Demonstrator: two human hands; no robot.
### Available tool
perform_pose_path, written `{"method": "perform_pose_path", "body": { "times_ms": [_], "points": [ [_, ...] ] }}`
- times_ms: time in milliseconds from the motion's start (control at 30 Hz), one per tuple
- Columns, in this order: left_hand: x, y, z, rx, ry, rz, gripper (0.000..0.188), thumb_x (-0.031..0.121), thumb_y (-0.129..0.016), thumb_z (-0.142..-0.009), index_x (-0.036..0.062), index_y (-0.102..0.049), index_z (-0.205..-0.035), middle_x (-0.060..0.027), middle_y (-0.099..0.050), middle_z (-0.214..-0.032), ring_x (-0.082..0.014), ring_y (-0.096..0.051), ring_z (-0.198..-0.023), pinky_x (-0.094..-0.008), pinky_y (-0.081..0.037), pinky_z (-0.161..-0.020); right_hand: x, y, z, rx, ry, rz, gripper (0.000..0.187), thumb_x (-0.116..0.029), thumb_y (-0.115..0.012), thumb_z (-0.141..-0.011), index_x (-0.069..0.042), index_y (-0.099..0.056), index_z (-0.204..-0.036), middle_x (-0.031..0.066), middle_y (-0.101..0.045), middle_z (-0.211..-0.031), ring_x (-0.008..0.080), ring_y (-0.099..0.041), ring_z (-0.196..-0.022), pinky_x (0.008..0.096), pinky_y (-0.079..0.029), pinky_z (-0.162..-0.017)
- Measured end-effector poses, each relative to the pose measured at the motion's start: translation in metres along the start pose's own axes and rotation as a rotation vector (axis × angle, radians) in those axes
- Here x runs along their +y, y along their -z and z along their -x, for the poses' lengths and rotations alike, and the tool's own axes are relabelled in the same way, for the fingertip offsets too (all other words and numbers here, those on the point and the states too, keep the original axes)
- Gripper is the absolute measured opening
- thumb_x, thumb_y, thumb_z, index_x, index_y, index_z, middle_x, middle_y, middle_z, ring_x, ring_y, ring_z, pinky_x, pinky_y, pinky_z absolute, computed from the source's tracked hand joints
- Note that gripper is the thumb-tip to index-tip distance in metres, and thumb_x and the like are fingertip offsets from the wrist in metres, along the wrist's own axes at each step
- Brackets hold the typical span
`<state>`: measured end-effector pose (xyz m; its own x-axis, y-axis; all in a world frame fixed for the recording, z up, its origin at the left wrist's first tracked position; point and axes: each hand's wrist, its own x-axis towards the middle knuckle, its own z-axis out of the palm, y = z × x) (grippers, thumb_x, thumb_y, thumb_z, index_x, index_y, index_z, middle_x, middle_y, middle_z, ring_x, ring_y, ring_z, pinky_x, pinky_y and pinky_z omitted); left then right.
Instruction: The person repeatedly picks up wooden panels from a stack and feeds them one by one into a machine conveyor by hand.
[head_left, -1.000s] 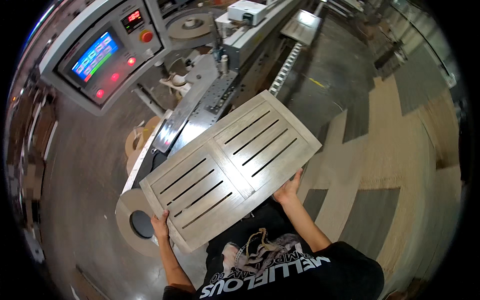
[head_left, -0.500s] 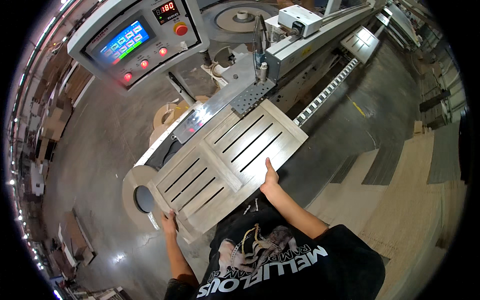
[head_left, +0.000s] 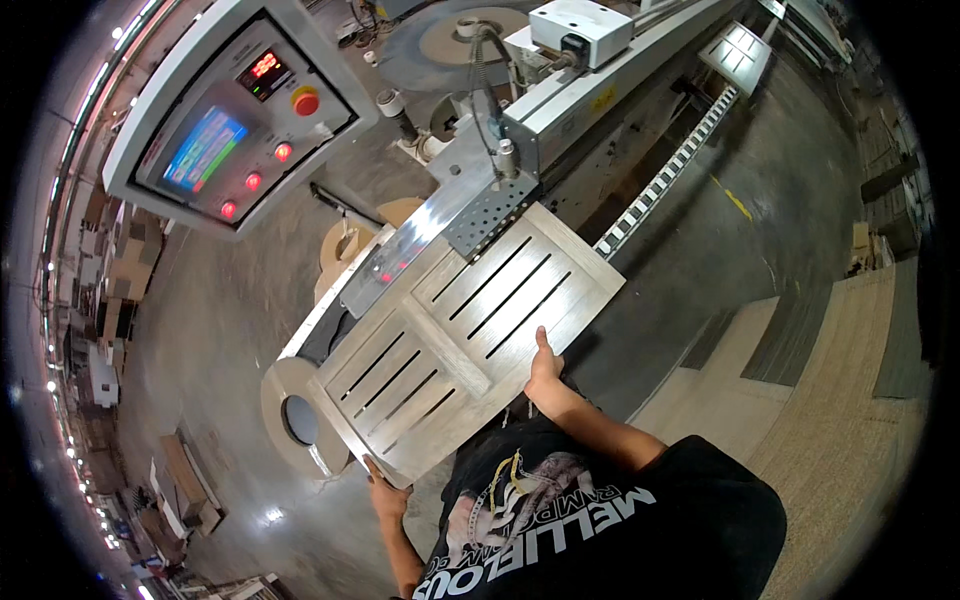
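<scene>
Right grip (head_left: 546, 374) partly hidden by slatted panel (head_left: 447, 343), screen (head_left: 205, 148) blurred, control box (head_left: 268, 122) cut off

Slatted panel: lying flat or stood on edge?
Roughly flat: the slatted panel has its slotted face turned up, left hand at a near corner, right hand at its near edge.

The panel (head_left: 460, 340) lies at the machine's (head_left: 570, 115) near end — roll (head_left: 290, 460) just beside its left edge, control box (head_left: 245, 120) left of the machine — rail (head_left: 668, 172) stretching away beyond the panel's far right corner.
</scene>
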<state>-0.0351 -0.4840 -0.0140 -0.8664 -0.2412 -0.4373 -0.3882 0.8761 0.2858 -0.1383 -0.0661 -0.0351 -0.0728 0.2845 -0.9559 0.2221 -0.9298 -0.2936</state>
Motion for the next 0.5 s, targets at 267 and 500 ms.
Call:
{"method": "perform_pose_path", "body": {
  "times_ms": [267, 500],
  "points": [
    [0.049, -0.02, -0.001, -0.009, -0.068, 0.028, 0.145, 0.005, -0.088, -0.055, 0.0259, 0.009, -0.16, -0.0327, -0.052, -0.13, -0.0466, -0.057, -0.117, -0.0473, -0.049, -0.099, -0.052, 0.0, -0.048, -0.042, 0.091, -0.11, 0.11, -0.044, -0.079, -0.084, 0.003, -0.012, -0.156, 0.0231, -0.033, -0.157, 0.0364, -0.039, -0.14, 0.0542, -0.032, -0.114],
    [0.114, -0.047, -0.004, -0.07, -0.114, -0.026, 0.144, 0.017, -0.091, -0.059, 0.0201, 0.011, -0.16, -0.0339, -0.052, -0.129, -0.0493, -0.06, -0.112, -0.0492, -0.051, -0.096, -0.117, 0.004, -0.075, -0.012, 0.154, -0.148, 0.101, -0.038, -0.08, -0.084, 0.006, -0.02, -0.153, 0.0202, -0.04, -0.153, 0.0352, -0.046, -0.135, 0.0517, -0.036, -0.112]
  ]
}}
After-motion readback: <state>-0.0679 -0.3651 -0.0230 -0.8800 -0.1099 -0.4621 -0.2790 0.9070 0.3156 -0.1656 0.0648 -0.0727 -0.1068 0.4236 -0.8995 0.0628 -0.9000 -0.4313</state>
